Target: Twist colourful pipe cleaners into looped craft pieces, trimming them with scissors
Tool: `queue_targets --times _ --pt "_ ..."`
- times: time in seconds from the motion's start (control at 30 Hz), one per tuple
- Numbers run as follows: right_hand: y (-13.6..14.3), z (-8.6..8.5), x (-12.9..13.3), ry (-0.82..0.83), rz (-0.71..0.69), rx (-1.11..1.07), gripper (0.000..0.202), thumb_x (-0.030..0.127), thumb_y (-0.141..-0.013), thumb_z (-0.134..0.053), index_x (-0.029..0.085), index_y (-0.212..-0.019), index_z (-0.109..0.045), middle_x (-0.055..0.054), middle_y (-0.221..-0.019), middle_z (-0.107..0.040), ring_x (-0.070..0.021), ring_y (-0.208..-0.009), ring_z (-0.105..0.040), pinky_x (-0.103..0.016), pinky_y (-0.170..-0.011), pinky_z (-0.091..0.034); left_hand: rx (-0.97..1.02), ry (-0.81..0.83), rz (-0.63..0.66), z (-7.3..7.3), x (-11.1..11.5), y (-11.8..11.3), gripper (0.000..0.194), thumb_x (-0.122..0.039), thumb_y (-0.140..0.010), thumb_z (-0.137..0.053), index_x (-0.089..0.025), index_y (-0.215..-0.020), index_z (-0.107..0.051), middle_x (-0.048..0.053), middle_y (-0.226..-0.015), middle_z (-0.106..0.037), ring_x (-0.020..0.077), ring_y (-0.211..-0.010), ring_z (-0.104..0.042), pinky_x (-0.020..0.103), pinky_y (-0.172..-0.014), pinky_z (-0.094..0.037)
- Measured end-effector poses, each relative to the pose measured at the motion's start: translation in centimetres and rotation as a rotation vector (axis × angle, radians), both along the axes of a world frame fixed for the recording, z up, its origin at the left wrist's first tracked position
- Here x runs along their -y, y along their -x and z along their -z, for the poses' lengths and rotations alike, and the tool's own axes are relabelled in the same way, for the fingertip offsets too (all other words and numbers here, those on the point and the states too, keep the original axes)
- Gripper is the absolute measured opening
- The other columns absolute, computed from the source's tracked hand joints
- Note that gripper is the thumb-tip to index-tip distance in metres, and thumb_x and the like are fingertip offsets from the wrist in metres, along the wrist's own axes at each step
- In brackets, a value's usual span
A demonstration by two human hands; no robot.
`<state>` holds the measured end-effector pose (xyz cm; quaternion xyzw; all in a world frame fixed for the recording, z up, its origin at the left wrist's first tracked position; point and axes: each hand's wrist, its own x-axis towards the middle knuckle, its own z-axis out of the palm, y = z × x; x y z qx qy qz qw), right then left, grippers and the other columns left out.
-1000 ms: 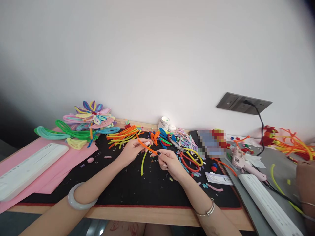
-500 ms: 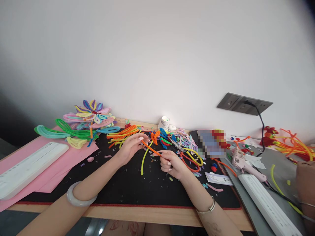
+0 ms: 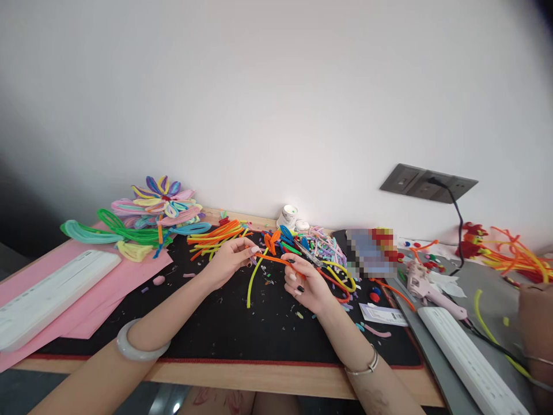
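Note:
Between my two hands an orange pipe cleaner (image 3: 275, 259) stretches nearly level above the black mat (image 3: 242, 337). My left hand (image 3: 231, 260) pinches its left end between thumb and fingers. The other end is in the closed fingers of my right hand (image 3: 306, 282). Just below, a yellow-green pipe cleaner (image 3: 252, 285) lies on the mat. Behind my hands are a looped orange piece (image 3: 271, 242), blue loops (image 3: 287, 235), scissors (image 3: 310, 254) and a heap of short pastel pieces (image 3: 330, 246).
A glue gun (image 3: 432, 291) and a white power strip (image 3: 475, 360) lie at right, near another person's hand (image 3: 536, 317). Pipe-cleaner flowers (image 3: 162, 199), pink sheets (image 3: 86, 317) and a white box (image 3: 56, 300) are at left. A small white cup (image 3: 288, 216) stands by the wall.
My right hand has moved slightly up and right, and the orange pipe cleaner has gone from slanting to nearly level. My left hand has shifted only a little.

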<state>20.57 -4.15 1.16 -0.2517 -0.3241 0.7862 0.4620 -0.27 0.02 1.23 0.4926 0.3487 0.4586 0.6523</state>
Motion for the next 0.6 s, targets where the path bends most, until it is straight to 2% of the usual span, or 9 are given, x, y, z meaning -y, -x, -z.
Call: queue_targets --times 0.1,0.2,0.3,0.4,0.6 --pt "0.0 -0.4 0.2 -0.022 0.048 -0.033 0.028 0.030 -0.073 -0.063 0.017 -0.097 -0.061 -0.001 -0.078 -0.060 -0.0063 -0.051 -0.046 -0.019 -0.044 -0.036 -0.024 0.034 -0.018 -0.1 0.1 0.0 0.020 -0.031 -0.069 -0.070 -0.014 -0.074 -0.061 -0.002 -0.066 -0.060 0.0086 -0.064 -0.057 0.020 -0.062 -0.045" --pt "0.1 -0.4 0.2 -0.044 0.111 -0.023 0.035 0.029 -0.070 -0.067 0.018 -0.102 -0.060 -0.004 -0.094 -0.062 -0.0081 -0.061 -0.053 -0.019 -0.048 -0.040 0.003 0.075 -0.010 -0.1 0.2 -0.1 0.021 -0.029 -0.066 -0.073 -0.014 -0.073 -0.061 0.000 -0.070 -0.064 0.0102 -0.068 -0.060 0.022 -0.067 -0.047" --pt "0.3 0.1 0.0 -0.038 0.218 0.068 0.024 0.026 -0.073 -0.066 0.016 -0.095 -0.063 -0.004 -0.082 -0.065 -0.0070 -0.055 -0.053 -0.018 -0.046 -0.042 0.056 0.116 0.017 -0.1 0.2 -0.2 0.020 -0.026 -0.065 -0.074 -0.014 -0.076 -0.061 0.002 -0.077 -0.068 0.0105 -0.074 -0.062 0.021 -0.069 -0.049" --pt "0.6 0.6 -0.3 -0.020 0.288 0.133 0.020 0.029 -0.074 -0.066 0.013 -0.086 -0.063 -0.003 -0.070 -0.065 -0.0067 -0.047 -0.051 -0.017 -0.043 -0.042 0.100 0.154 0.018 -0.2 0.2 -0.3 0.020 -0.026 -0.066 -0.073 -0.015 -0.079 -0.061 0.003 -0.083 -0.069 0.0120 -0.081 -0.064 0.020 -0.071 -0.050" --pt "0.7 0.9 -0.4 -0.005 0.269 0.164 0.022 0.032 -0.073 -0.066 0.013 -0.082 -0.061 -0.003 -0.066 -0.065 -0.0069 -0.044 -0.050 -0.018 -0.041 -0.043 0.122 0.157 0.004 -0.1 0.2 -0.2 0.020 -0.026 -0.068 -0.073 -0.015 -0.076 -0.059 0.001 -0.079 -0.067 0.0122 -0.077 -0.065 0.020 -0.067 -0.052"
